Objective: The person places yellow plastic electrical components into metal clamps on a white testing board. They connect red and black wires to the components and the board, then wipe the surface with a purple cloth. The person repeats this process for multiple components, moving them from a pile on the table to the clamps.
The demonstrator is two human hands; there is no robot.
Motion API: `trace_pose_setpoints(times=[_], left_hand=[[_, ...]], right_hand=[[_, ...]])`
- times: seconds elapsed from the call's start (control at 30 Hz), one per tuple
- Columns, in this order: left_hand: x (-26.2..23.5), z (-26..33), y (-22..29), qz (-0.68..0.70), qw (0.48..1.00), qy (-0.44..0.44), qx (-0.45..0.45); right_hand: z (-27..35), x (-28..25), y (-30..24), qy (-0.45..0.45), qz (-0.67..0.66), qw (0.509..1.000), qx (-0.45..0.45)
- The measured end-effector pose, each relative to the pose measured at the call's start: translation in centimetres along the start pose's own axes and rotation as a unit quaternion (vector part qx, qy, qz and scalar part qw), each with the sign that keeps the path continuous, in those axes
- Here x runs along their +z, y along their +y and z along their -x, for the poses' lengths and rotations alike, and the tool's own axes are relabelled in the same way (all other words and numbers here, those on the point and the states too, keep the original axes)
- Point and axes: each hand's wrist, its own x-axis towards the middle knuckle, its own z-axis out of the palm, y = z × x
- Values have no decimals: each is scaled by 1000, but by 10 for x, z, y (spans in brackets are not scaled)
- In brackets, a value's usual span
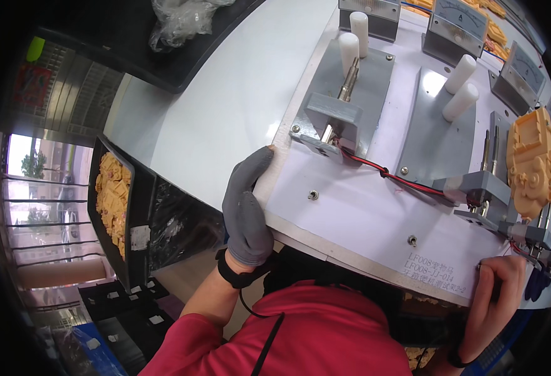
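Observation:
My left hand (246,210), in a grey glove, rests on the near left edge of a white fixture board (351,207), thumb up on the board's corner, holding nothing. Over at the near right edge of the same board, my bare right hand (500,294) curls its fingers onto the rim. On the board stand grey metal clamp jigs (335,116) with white cylindrical handles (349,47) and a red and black wire (376,168). A yellow-orange moulded plastic part (531,161) sits upright in the jig at the right.
A black tray (139,207) of yellow-orange moulded parts (112,200) stands at the left below the white table (225,106). Grey panel meters (454,28) line the board's far side. A crumpled clear plastic bag (181,22) lies on a black surface at the top.

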Motion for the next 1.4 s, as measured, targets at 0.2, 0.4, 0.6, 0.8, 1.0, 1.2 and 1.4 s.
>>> trace_pose_setpoints(times=[0.2,0.4,0.6,0.8,1.0,1.2,1.4], left_hand=[[0,-1,1,-7,1000,9,14],[0,-2,2,-18,1000,10,18],[1,-1,1,-26,999,13,24],[2,-1,1,-16,1000,14,17],[2,-2,4,-5,1000,7,12],[-1,-1,6,-20,999,-22,-14],[-2,0,3,-15,1000,-20,-16]], right_hand=[[0,1,1,3,0,1000,4],[0,0,2,4,-4,1000,-5],[1,1,6,8,-3,1000,-19],[0,1,6,10,-1,1000,-27],[1,1,6,14,-7,1000,-24],[0,-2,6,4,-14,998,-59],[4,-4,9,-2,-22,998,-65]])
